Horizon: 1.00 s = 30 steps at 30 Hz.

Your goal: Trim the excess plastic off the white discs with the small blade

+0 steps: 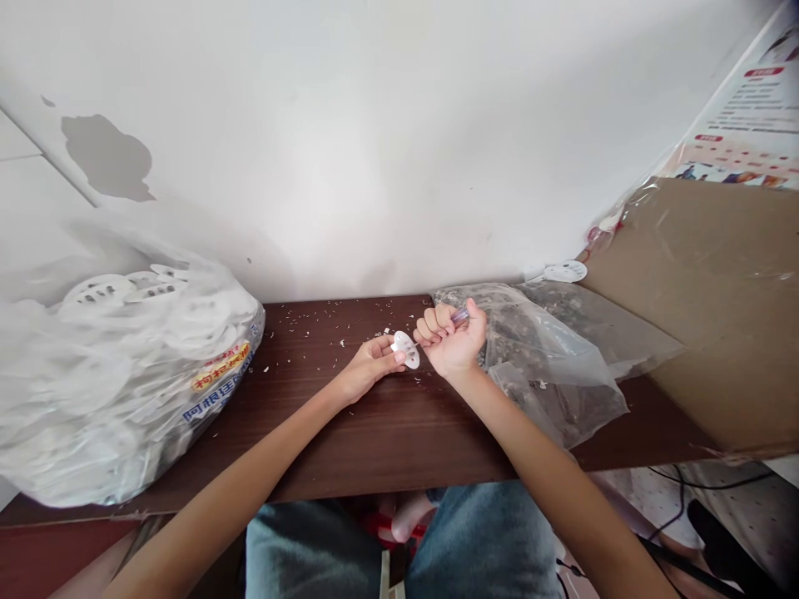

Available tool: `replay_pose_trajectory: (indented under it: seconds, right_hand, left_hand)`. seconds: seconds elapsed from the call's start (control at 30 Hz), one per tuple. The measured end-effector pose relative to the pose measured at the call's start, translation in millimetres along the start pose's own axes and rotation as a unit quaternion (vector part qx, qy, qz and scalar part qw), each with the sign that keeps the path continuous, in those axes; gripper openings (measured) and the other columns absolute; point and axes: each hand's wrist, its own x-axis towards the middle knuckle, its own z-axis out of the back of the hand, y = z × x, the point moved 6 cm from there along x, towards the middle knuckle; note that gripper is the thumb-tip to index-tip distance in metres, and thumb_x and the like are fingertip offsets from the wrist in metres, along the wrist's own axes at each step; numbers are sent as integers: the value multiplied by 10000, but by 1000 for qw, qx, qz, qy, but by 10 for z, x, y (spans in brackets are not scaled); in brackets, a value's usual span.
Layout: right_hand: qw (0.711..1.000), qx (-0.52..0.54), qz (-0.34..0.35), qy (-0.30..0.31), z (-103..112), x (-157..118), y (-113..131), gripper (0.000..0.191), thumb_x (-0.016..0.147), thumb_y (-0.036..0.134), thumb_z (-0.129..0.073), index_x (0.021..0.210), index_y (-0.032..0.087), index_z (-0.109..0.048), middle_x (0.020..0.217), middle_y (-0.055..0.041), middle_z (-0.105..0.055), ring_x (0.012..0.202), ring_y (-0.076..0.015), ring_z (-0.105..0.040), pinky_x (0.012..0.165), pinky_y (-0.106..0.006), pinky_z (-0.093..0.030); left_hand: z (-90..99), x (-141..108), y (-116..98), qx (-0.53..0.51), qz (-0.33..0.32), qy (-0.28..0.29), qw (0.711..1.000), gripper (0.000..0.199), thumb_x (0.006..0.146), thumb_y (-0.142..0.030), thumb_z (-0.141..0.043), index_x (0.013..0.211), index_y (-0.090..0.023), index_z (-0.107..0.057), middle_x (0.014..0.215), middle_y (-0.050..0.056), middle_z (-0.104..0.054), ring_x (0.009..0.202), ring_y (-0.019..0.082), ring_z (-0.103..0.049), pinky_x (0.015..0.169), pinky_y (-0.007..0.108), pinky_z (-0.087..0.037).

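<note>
My left hand (pixel 368 366) pinches a small white oval plastic piece (pixel 407 349) with holes in it, held above the dark brown table. Just right of it, my right hand (pixel 453 337) is closed around a tool with a clear purplish handle (pixel 460 317). The tool's thin tip points left and reaches the right side of the white piece; whether it sits in a hole is too small to tell.
A large clear bag (pixel 125 374) of white pieces fills the table's left side. Translucent bags (pixel 549 358) of small bits lie on the right, before a cardboard box (pixel 705 316). White scraps dot the brown table (pixel 387 449). A white wall (pixel 374 150) stands behind.
</note>
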Motion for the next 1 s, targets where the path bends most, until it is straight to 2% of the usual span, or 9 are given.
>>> replay_pose_trajectory:
  seconds: [0.2,0.6,1.0]
  right_hand:
    - [998,47,8,45,-40,6,1,634,932,671,-525,560,222,-275,558,33,-189,497,-124,-211,487,-286,-234]
    - [997,51,19,53,-46,10,18,644,936,670,-549,561,218,-284,550,39,-194,478,-113,-226,480,-277,-241]
    - [997,55,10,46,-48,0,16,640,940,669,-537,560,216,-292,558,39,-190,483,-113,-228,485,-274,-242]
  left_hand:
    - [3,-2,-1,0,3,-3,1000,669,709,-494,-979,1212,-123,-742,1188,140,-743,1024,208,-706,908,311,-554]
    - [10,13,23,0,-2,11,1000,670,737,-522,-957,1234,-129,-741,1285,162,-725,1055,223,-714,910,314,-550]
    - [7,-4,14,1,-9,28,1000,625,769,-476,-945,1255,-142,-739,1273,154,-736,1071,212,-710,937,306,-551]
